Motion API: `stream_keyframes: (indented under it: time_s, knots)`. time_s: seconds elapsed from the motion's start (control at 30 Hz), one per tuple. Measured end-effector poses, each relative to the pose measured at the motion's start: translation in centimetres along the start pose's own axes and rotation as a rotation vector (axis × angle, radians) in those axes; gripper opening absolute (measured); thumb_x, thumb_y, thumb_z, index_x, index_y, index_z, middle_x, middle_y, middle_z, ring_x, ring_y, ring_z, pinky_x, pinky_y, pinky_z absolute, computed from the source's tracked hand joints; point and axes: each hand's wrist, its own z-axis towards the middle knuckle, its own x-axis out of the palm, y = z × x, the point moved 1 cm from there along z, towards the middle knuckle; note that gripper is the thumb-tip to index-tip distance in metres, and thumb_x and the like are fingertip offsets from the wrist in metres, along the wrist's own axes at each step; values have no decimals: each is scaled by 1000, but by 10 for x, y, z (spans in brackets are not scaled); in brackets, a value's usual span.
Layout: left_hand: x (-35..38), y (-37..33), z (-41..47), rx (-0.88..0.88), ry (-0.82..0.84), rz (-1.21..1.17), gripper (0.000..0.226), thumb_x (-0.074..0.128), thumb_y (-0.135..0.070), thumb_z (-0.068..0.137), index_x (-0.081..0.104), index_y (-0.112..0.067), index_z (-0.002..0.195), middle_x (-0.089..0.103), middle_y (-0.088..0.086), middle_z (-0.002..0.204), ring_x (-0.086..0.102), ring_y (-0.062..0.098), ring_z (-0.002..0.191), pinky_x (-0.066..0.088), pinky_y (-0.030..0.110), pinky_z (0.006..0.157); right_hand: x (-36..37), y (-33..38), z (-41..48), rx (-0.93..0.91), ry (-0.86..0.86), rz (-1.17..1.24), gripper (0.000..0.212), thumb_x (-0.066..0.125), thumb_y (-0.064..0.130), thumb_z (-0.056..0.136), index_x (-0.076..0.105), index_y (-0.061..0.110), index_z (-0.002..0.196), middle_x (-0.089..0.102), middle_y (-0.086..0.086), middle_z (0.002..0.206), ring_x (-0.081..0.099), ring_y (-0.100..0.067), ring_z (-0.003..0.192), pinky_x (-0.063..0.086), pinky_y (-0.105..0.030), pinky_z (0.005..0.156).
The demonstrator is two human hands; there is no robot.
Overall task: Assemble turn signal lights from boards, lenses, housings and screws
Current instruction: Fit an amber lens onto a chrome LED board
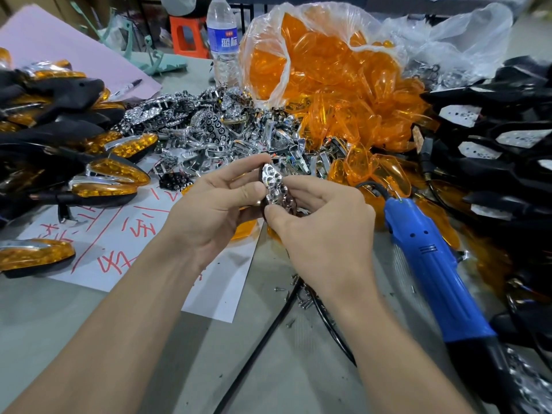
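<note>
Both hands meet above the table's middle around one chrome reflector board point(272, 186). My left hand point(218, 204) grips its left side, thumb on the edge. My right hand point(319, 222) pinches its lower right end. A dark housing seems to sit behind the board, mostly hidden. A heap of chrome boards point(215, 130) lies just beyond the hands. Orange lenses point(334, 94) spill from a clear bag behind. Black housings point(493, 150) pile up at the right. Loose screws point(301, 297) lie on the table under my right wrist.
A blue electric screwdriver point(430, 264) lies at the right with its cable across the table. Finished orange-and-black lights point(89, 162) stack at the left. White paper with red writing point(125, 234) lies under them. A water bottle point(222, 40) stands at the back.
</note>
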Motion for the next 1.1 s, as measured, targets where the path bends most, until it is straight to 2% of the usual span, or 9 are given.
stream_keyframes:
  time_s: [0.07, 0.2, 0.33, 0.43, 0.6, 0.77, 0.87, 0.93, 1.1]
  knots:
    - [0, -1, 0, 18, 9, -13, 43, 65, -6, 77, 68, -15, 119, 77, -6, 85, 73, 11, 77, 60, 26, 69, -1, -2, 0, 37, -31, 21, 39, 86, 27, 68, 75, 38, 104, 60, 38, 64, 70, 10, 83, 61, -20, 77]
    - [1, 2, 1, 34, 5, -61, 38, 67, -4, 74, 77, -18, 108, 80, 0, 96, 75, 16, 82, 61, 30, 70, -4, -4, 1, 64, -44, 22, 36, 88, 28, 66, 78, 38, 100, 59, 39, 65, 67, 15, 85, 54, -8, 74]
    - [1, 3, 1, 55, 1, -62, 35, 65, -2, 75, 82, -19, 101, 79, 0, 94, 74, 15, 80, 60, 28, 68, -3, 4, -1, 62, -64, -2, 46, 83, 39, 70, 61, 54, 107, 63, 37, 67, 68, 6, 81, 57, -16, 70]
    - [1, 3, -1, 82, 7, -58, 36, 66, 1, 76, 83, -20, 99, 79, 1, 94, 73, 14, 79, 60, 28, 68, 0, 4, -2, 86, -95, -2, 44, 83, 44, 69, 72, 46, 111, 67, 39, 91, 67, 4, 85, 55, -15, 72]
    - [5, 3, 0, 111, -11, -50, 32, 66, 1, 79, 80, -17, 101, 77, 2, 93, 70, 15, 76, 58, 27, 65, 5, -3, -3, 94, -91, 36, 33, 87, 39, 73, 81, 33, 105, 69, 39, 89, 65, 14, 85, 52, -9, 76]
    - [3, 4, 3, 129, -155, -15, 28, 65, 8, 84, 72, -7, 107, 79, 5, 92, 72, 18, 76, 58, 29, 61, 0, -13, 8, 192, 72, 191, 29, 84, 15, 77, 82, 27, 104, 78, 21, 90, 73, 7, 83, 62, -28, 84]
    - [4, 5, 4, 130, -160, -19, 33, 57, 14, 87, 71, -7, 108, 80, 4, 90, 72, 17, 72, 58, 28, 61, -6, -22, 14, 281, 264, 221, 42, 79, 23, 75, 76, 37, 114, 81, 9, 90, 76, -10, 84, 63, -47, 86]
    - [6, 5, 3, 143, -143, -15, 32, 62, 12, 83, 71, -7, 108, 80, 3, 91, 74, 18, 77, 59, 29, 65, -4, -21, 12, 285, 357, 313, 33, 75, 25, 75, 77, 46, 101, 80, -4, 85, 72, -19, 72, 61, -59, 75]
    - [11, 4, -1, 184, -145, 116, 34, 59, 11, 91, 73, -10, 113, 79, 2, 100, 72, 15, 86, 58, 27, 71, -1, -21, 11, 307, 284, 384, 30, 79, 24, 71, 79, 49, 86, 80, -5, 80, 69, -19, 68, 64, -58, 73]
